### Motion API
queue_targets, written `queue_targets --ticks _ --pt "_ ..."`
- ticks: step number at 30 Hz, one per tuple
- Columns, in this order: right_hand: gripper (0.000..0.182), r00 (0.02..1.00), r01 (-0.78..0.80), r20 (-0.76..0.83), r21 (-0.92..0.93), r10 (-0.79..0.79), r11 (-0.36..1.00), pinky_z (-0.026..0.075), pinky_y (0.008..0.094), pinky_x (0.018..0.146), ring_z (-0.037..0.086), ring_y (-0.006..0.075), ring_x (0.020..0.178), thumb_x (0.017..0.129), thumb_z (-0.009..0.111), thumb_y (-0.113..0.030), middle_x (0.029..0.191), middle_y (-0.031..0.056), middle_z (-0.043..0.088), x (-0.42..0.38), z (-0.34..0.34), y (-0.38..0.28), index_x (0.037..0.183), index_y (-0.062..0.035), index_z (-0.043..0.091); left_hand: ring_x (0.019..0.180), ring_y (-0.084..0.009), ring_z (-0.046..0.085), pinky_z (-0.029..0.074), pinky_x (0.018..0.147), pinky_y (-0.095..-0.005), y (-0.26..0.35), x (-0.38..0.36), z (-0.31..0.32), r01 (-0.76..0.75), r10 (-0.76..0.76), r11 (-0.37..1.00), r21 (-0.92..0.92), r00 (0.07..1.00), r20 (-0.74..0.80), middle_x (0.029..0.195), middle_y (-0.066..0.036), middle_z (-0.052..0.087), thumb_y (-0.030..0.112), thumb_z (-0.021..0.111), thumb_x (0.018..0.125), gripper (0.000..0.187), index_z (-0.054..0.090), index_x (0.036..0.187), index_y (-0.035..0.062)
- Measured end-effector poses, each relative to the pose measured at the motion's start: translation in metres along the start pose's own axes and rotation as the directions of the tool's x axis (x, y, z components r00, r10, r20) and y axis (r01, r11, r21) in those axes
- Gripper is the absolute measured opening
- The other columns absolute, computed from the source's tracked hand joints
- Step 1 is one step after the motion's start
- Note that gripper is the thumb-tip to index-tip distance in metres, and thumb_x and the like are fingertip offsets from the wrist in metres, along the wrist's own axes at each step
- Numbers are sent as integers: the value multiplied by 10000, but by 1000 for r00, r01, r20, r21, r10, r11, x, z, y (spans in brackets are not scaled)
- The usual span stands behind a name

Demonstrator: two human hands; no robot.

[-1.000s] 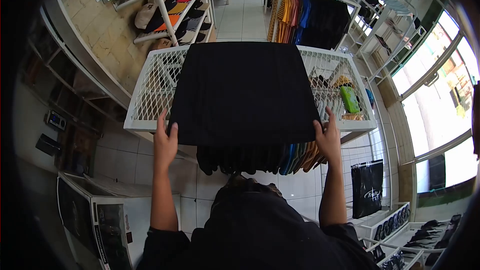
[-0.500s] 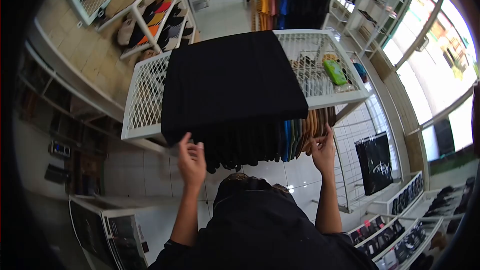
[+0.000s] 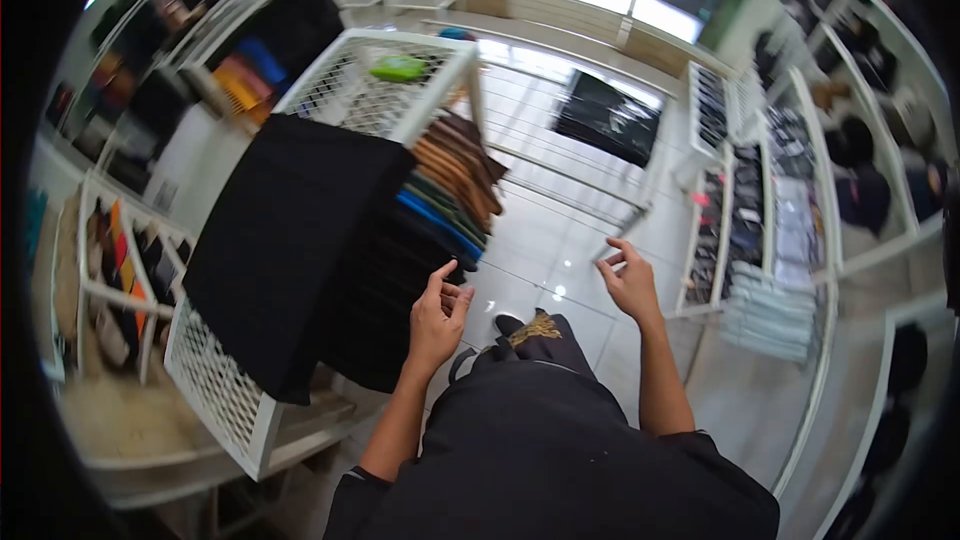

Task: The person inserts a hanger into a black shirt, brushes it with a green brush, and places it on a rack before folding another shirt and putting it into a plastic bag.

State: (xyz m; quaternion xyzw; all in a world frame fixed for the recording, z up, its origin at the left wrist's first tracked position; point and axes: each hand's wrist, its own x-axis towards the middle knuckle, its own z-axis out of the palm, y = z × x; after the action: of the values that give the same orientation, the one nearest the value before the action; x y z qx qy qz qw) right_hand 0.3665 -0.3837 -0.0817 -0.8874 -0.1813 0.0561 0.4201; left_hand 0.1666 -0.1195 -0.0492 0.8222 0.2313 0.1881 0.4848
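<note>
Holding nothing in open right hand [image 3: 630, 285], centre-right, or open left hand [image 3: 437, 325], near smooth black cloth [image 3: 285, 240] on diamond-mesh rack [image 3: 215, 380].

The surface [image 3: 440, 92] is a white frame with a mesh top, its length running from 1 o'clock to 7 o'clock in the view. A black cloth [image 3: 290, 225] lies flat across its middle, draping over the long edge towards 4 o'clock and leaving mesh exposed at both ends. Near 1 o'clock shows a green packet [image 3: 398, 67]; whether it lies on or under the mesh is unclear
</note>
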Motion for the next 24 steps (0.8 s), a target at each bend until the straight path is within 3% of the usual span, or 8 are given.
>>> queue_targets --ticks 6,9,14,18,20,22,24 --pt "412 957 -264 -113 36 266 964 566 393 696 710 235 663 885 754 -199 898 111 764 -147 -12 16 1263 -53 674 687 -188 674 546 647 -337 -22 -45 35 -65 79 996 -54 937 340 855 -116 700 238 711 982 479 580 1383 13" --pt "409 926 -375 -47 14 375 927 568 385 730 721 239 701 878 755 -232 930 95 771 -204 -29 26 1247 -66 688 699 -201 701 554 646 -350 -13 -70 54 -60 90 995 -83 896 435 876 -131 714 256 713 979 505 566 1396 12" --pt "394 893 -419 -205 -55 401 906 567 373 731 721 227 734 873 765 -248 937 91 771 -248 -63 51 1232 -95 710 734 -154 685 551 657 -314 5 -102 78 -25 108 988 -151 814 571 885 -94 705 229 721 979 481 582 1391 23" --pt "383 837 -442 -316 92 447 892 564 349 704 712 195 715 880 774 -229 925 93 762 -249 -95 65 1227 -78 712 732 -149 679 548 648 -315 23 -108 108 -89 161 986 -144 752 640 871 -92 700 239 716 983 443 611 1356 24" --pt "349 782 -410 -368 305 503 860 554 319 663 698 150 703 895 767 -187 888 76 742 -246 -115 78 1213 -56 712 733 -146 679 549 653 -316 37 -109 130 -123 196 980 -154 700 686 864 -91 697 243 718 981 420 633 1333 32" --pt "325 732 -405 -430 350 529 845 534 295 608 679 116 698 913 757 -168 861 52 716 -241 -127 111 1213 -51 709 723 -165 678 554 661 -325 52 -109 159 -135 213 977 -165 654 726 877 -111 709 257 718 982 404 644 1311 34" --pt "333 637 -344 -484 518 601 783 515 287 562 661 110 682 923 753 -183 853 38 703 -237 -144 139 1222 -47 700 724 -228 715 569 671 -358 68 -110 191 -224 299 952 -207 558 774 927 -147 740 303 703 989 397 644 1276 35"
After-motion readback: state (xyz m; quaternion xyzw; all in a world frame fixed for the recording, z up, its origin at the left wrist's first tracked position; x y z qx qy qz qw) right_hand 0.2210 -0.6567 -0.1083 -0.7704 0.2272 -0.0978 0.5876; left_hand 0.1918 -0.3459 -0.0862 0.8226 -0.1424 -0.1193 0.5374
